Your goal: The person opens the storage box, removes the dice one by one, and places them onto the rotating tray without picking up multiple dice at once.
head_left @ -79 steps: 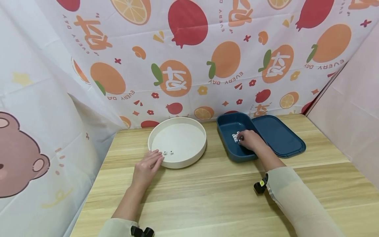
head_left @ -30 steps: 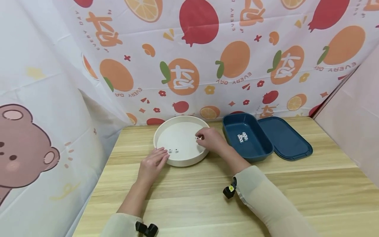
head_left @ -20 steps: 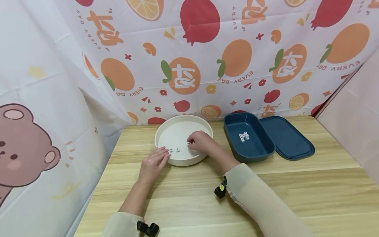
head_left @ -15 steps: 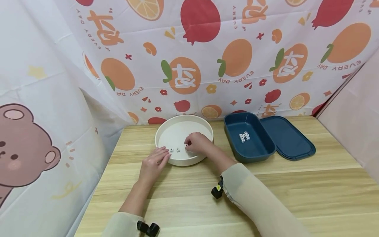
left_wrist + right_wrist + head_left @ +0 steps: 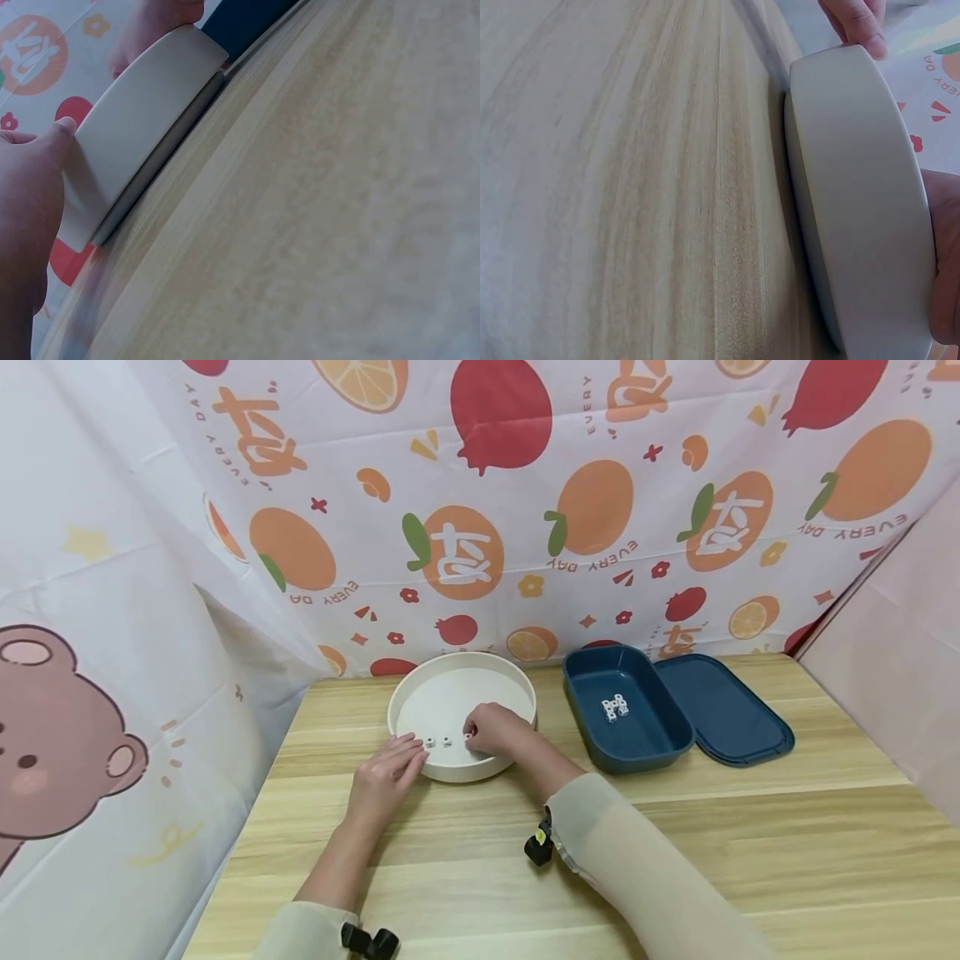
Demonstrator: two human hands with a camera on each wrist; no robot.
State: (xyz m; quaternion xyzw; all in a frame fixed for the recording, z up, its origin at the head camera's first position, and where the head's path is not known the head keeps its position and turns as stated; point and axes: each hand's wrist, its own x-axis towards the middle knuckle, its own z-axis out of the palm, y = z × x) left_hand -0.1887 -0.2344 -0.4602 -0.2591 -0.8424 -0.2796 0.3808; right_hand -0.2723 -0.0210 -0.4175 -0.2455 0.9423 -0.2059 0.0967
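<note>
Just below centre in the head view, the right hand (image 5: 497, 729) pinches a small white cube (image 5: 468, 736) inside a round cream tray (image 5: 465, 687). Two more cubes (image 5: 447, 742) sit just left. The left hand (image 5: 382, 776), fingers extended, touches the tray's near-left rim. Right of centre, a blue box (image 5: 641, 760) holds other cubes (image 5: 615, 707) beside a blue lid (image 5: 731, 714) on the desk (image 5: 465, 868).

A wooden table (image 5: 457, 868) with pale, yellowish lengthwise grain stands against a white printed cloth (image 5: 570, 435) that covers the back wall. The print shows oranges (image 5: 595, 508), red pomegranates (image 5: 501, 414), small flowers (image 5: 531, 586) and "EVERY DAY" lettering. On the left hangs a creased white curtain (image 5: 112, 635) with a brown cartoon bear (image 5: 60, 735) and a yellow star (image 5: 88, 542); a pale pinkish panel (image 5: 892, 635) closes the right side. The light is soft and fairly even.
</note>
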